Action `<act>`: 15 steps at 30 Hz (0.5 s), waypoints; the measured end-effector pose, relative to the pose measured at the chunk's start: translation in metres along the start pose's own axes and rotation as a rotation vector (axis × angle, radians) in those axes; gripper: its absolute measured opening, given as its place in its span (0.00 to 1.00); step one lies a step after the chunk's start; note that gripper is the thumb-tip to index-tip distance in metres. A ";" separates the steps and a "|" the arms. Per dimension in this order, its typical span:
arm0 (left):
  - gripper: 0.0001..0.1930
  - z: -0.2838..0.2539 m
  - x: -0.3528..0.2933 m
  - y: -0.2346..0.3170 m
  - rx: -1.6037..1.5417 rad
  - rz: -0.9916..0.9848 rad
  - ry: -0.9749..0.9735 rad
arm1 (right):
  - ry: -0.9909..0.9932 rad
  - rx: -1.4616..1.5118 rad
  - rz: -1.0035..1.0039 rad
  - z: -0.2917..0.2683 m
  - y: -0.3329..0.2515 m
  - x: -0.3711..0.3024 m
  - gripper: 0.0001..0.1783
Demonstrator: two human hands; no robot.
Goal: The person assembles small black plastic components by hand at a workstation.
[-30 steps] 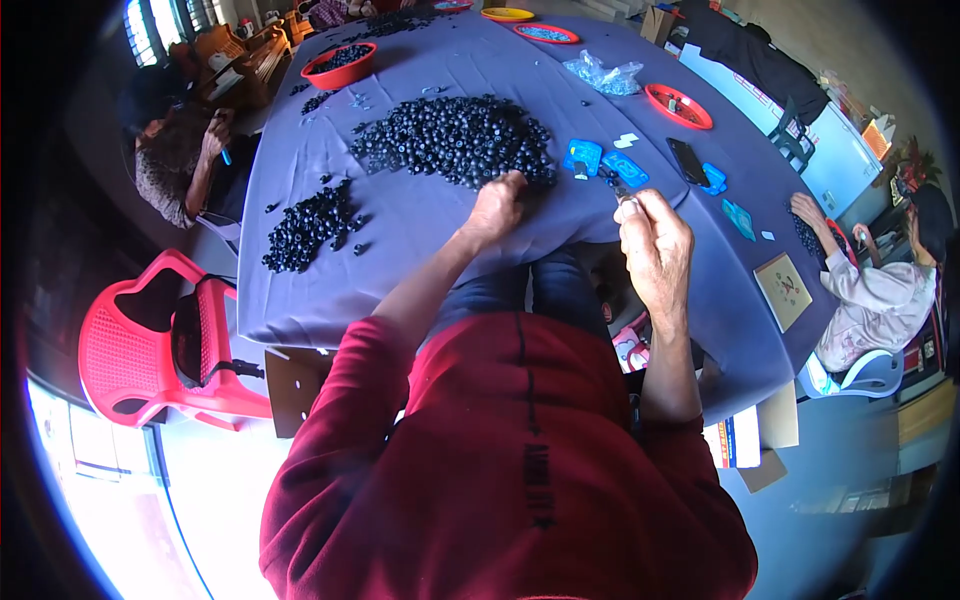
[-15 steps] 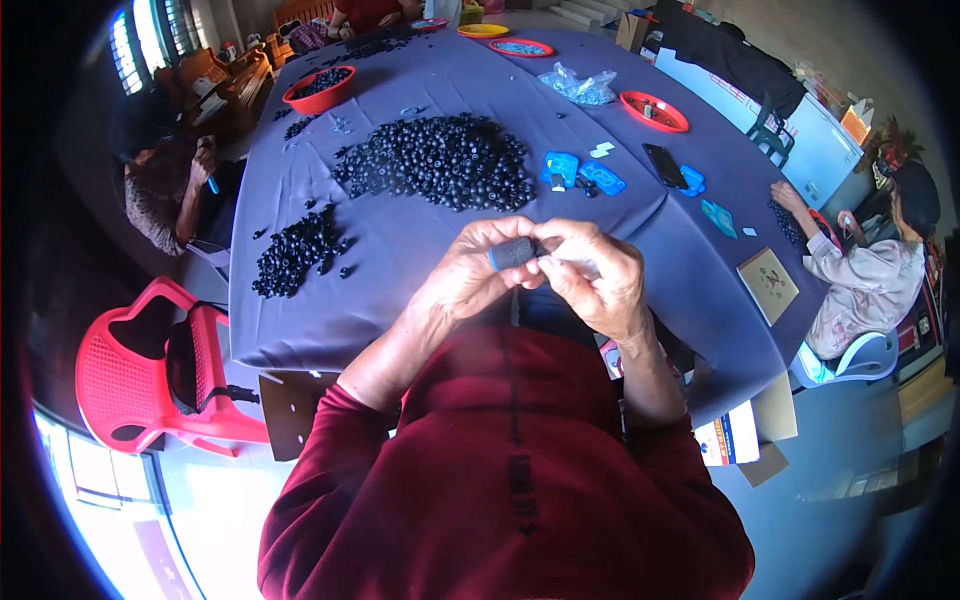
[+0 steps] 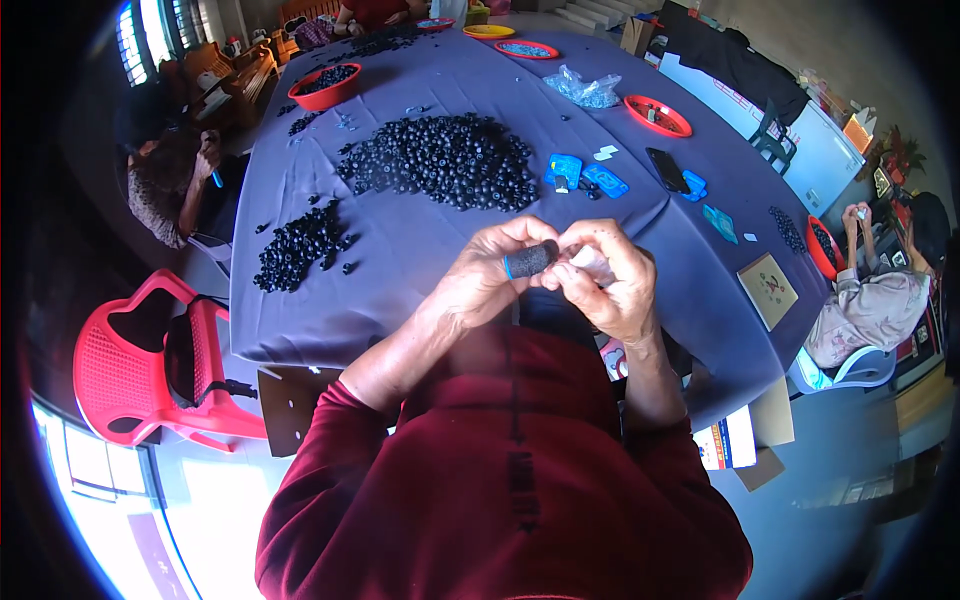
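Observation:
My left hand [image 3: 478, 275] and my right hand [image 3: 618, 285] meet above the near table edge, fingertips pinched together. A dark finger sleeve [image 3: 532, 261] with a blue rim appears to sit on my left thumb. Whatever small thing the fingertips hold is hidden between them. Something whitish [image 3: 596, 266] shows among my right fingers; I cannot tell what it is. Just beyond my hands lies a large heap of small round black parts [image 3: 440, 160]. A smaller pile of black parts [image 3: 300, 245] is to the left.
Blue plastic packets [image 3: 605, 181] and a black phone [image 3: 667, 170] lie right of the heap. Red bowls [image 3: 327, 96] and a red tray [image 3: 658, 116] stand farther off. Co-workers sit at left, right [image 3: 870, 310] and far end. A pink chair [image 3: 150, 360] stands at left.
My joined hands have shifted slightly right, and the dark finger sleeve is tilted more. The co-worker at right has lifted both hands off the table, uncovering dark parts and a red bowl.

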State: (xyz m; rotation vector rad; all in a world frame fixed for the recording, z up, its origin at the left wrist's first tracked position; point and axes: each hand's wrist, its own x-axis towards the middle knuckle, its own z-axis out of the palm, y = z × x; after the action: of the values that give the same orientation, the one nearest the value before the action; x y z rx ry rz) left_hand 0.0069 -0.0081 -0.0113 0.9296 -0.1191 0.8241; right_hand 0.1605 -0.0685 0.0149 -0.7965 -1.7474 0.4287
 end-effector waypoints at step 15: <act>0.16 -0.008 -0.002 0.001 -0.041 -0.191 -0.078 | -0.125 -0.084 -0.047 -0.005 -0.015 0.004 0.11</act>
State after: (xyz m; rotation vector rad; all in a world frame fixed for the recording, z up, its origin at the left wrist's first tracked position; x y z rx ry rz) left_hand 0.0024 -0.0026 -0.0165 0.9193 -0.1132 0.6069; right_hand 0.1596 -0.0774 0.0287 -0.8008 -1.9072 0.3834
